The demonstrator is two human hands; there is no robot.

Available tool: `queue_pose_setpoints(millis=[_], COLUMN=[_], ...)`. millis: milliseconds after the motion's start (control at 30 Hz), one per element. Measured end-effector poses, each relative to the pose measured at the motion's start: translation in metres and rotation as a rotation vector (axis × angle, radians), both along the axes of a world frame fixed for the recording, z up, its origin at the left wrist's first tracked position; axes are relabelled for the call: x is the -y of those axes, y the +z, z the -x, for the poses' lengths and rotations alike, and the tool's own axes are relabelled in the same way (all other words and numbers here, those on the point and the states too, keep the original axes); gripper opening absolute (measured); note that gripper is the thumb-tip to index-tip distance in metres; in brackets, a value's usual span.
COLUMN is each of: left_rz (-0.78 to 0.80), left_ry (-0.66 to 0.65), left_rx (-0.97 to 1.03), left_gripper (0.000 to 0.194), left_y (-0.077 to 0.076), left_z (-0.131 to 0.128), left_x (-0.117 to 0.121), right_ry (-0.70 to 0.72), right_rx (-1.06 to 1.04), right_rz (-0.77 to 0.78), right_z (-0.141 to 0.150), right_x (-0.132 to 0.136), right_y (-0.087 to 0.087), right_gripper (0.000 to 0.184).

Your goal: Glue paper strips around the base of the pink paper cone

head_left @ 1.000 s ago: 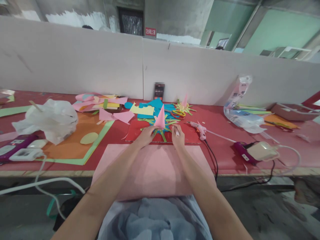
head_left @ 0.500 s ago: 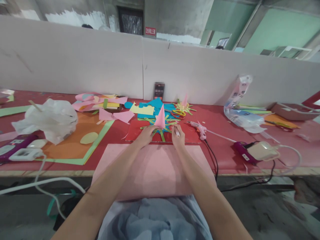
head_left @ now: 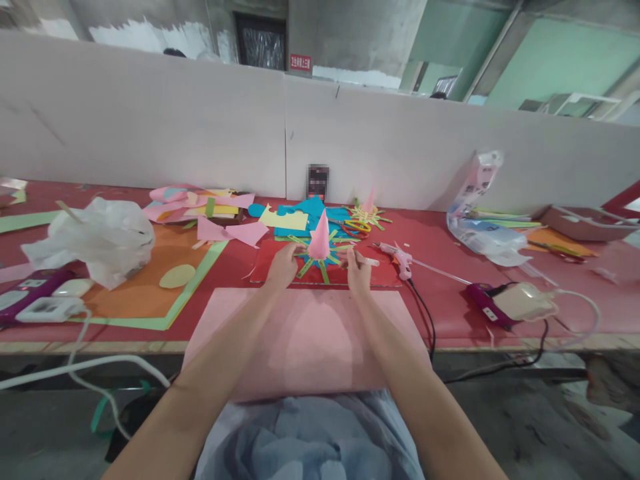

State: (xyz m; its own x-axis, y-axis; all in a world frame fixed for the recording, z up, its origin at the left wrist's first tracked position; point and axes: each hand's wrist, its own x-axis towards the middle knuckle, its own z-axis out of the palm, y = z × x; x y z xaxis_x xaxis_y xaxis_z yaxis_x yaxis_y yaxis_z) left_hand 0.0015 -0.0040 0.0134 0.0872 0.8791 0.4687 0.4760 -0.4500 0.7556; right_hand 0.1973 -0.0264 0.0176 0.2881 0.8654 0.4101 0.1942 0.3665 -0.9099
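Observation:
A pink paper cone (head_left: 320, 239) stands upright on a blue paper piece (head_left: 311, 261) with green strips (head_left: 324, 272) spread out around it. These lie on a red board (head_left: 267, 260). My left hand (head_left: 283, 267) is just left of the cone, fingers slightly apart near the strip ends, with nothing visible in it. On the cone's other side, my right hand (head_left: 359, 270) holds a slim white pen-like stick (head_left: 369, 261) that points right. Its fingertips are close to the strips on that side; whether they touch them I cannot tell.
A pink hot glue gun (head_left: 403, 261) lies right of the board, its black cord running off the table edge. Scissors (head_left: 357, 228) and a second cone flower (head_left: 370, 208) lie behind. Power strips (head_left: 493, 310) sit on both sides. A crumpled plastic bag (head_left: 103, 237) is at left.
My left hand has drawn back leftward from the cone's base. The white stick in my right hand has swung from pointing toward me to pointing right. The cone stays upright.

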Motion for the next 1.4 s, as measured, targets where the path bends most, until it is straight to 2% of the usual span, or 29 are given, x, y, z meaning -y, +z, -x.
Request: queue_pose_setpoints(millis=[100, 200, 367, 567, 667, 867, 1167, 1400], left_rz=[0.014, 0.030, 0.068, 0.146, 0.197, 0.188, 0.191, 0.197], left_ry=[0.095, 0.127, 0.140, 0.229, 0.227, 0.218, 0.215, 0.212], left_rx=[0.076, 0.066, 0.034, -0.023, -0.057, -0.096, -0.111, -0.111], left_gripper=[0.052, 0.050, 0.051, 0.050, 0.050, 0.050, 0.049, 0.048], left_y=[-0.003, -0.005, -0.003, -0.003, -0.005, -0.005, -0.006, -0.004], left_z=[0.004, 0.005, 0.005, 0.007, 0.008, 0.008, 0.009, 0.008], left_x=[-0.004, -0.006, -0.004, -0.004, -0.005, -0.004, -0.005, -0.003], right_ry=[0.105, 0.164, 0.141, 0.150, 0.159, 0.115, 0.231, 0.211], right_rx=[-0.040, -0.038, -0.016, 0.000, 0.002, -0.022, -0.015, -0.015], right_rz=[0.025, 0.051, 0.077, 0.091, 0.086, 0.084, 0.106, 0.104], right_z=[0.000, 0.002, 0.002, 0.002, 0.002, 0.000, 0.002, 0.000], right_x=[-0.001, -0.002, -0.004, -0.004, -0.004, -0.005, -0.004, -0.006], right_y=[0.000, -0.001, -0.004, -0.004, -0.005, -0.006, -0.007, -0.011], right_gripper=[0.039, 0.032, 0.035, 0.035, 0.034, 0.036, 0.035, 0.038])
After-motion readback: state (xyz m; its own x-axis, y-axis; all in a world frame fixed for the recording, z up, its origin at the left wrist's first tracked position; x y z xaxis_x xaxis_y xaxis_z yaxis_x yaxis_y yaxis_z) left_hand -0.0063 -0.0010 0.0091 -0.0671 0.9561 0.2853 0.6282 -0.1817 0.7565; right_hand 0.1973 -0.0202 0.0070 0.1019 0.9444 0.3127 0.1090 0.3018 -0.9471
